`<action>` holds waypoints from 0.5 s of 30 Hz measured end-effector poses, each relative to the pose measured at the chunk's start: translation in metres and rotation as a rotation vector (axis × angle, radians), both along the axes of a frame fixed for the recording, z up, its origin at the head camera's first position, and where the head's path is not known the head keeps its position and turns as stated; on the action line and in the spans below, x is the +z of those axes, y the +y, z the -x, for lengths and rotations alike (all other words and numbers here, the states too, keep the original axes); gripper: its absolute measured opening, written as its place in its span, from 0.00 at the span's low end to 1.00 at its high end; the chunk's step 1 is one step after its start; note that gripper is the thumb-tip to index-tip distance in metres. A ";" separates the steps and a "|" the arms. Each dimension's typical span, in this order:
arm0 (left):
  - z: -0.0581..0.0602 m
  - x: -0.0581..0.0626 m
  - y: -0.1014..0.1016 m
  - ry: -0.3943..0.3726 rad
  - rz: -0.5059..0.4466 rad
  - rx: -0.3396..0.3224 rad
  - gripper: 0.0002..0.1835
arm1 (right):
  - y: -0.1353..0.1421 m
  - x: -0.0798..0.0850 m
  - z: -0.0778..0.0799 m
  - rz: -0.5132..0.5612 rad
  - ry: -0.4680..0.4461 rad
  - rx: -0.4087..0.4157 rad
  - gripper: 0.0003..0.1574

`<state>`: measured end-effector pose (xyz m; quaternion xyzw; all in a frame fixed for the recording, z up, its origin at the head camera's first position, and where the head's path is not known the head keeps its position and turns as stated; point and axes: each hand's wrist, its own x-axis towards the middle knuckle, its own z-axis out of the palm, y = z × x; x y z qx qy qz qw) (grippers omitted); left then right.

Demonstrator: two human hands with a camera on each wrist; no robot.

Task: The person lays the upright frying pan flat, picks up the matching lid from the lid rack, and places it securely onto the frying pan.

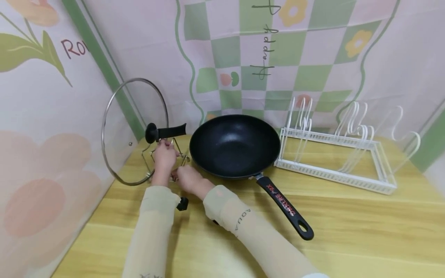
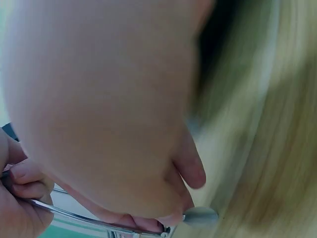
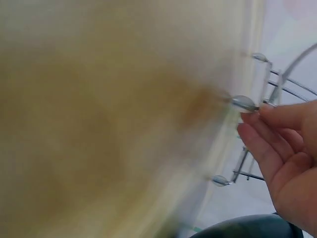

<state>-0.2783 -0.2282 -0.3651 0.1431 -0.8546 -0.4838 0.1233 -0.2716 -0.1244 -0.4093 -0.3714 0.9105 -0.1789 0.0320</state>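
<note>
A small metal wire rack (image 1: 148, 159) stands on the table's left side, partly hidden by both hands. My left hand (image 1: 164, 156) grips a wire at its upper part; the fingers curled round that wire show in the left wrist view. Lower down, my right hand (image 1: 189, 178) reaches in from the right. In the right wrist view its thumb and fingers pinch the rack by a clear suction-cup foot (image 3: 243, 102). A glass lid (image 1: 103, 133) with a metal rim stands upright at the rack, its black knob (image 1: 151, 133) and black handle piece (image 1: 172, 131) facing right.
A black wok (image 1: 234, 146) sits right beside the hands, its long handle (image 1: 285, 208) pointing toward the front right. Farther right stands a white rack (image 1: 333, 175) with several curved dividers. Patterned cloth walls (image 1: 257, 58) border the wooden table (image 1: 347, 231) at the back and sides.
</note>
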 end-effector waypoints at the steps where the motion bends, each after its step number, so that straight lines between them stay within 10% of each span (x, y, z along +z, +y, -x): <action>1: 0.001 -0.001 0.001 0.001 0.000 -0.003 0.16 | 0.001 0.001 0.001 -0.006 -0.010 0.011 0.14; 15: 0.004 -0.003 -0.003 -0.029 0.031 0.006 0.17 | 0.014 0.048 0.010 -0.004 -0.018 0.055 0.25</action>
